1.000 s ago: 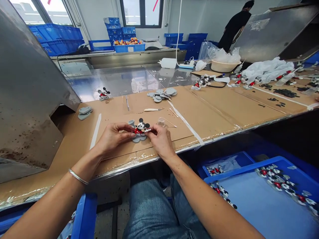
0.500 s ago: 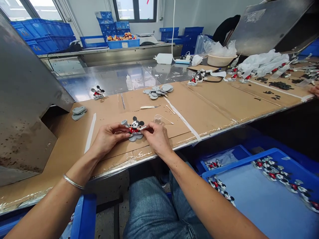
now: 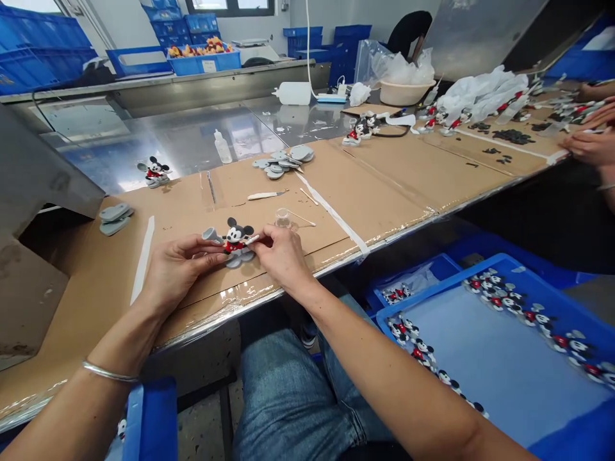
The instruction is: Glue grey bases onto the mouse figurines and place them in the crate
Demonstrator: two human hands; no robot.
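Observation:
A Mickey Mouse figurine (image 3: 234, 238) stands upright on a grey base at the front of the cardboard-covered bench. My left hand (image 3: 180, 266) grips its left side, close to a grey cup-shaped part (image 3: 210, 234). On the other side, my right hand (image 3: 278, 253) pinches the figurine's white-gloved hand between thumb and fingers. Just behind my right hand are a small clear cup (image 3: 283, 218) and a cotton swab (image 3: 302, 218). A knife with a pale handle (image 3: 265, 195) lies farther back. Beyond it is a pile of grey bases (image 3: 283, 161).
More grey bases (image 3: 115, 219) and another figurine (image 3: 154, 171) are at the left. A dropper bottle (image 3: 222, 147) stands on the metal surface. Below right, a blue tray (image 3: 504, 262) holds several figurines. A co-worker's hands (image 3: 593, 131) are at the far right.
The view has shifted, so the bench things sit farther left and higher. Both hands keep their hold on the figurine. The co-worker's hands have come further into view.

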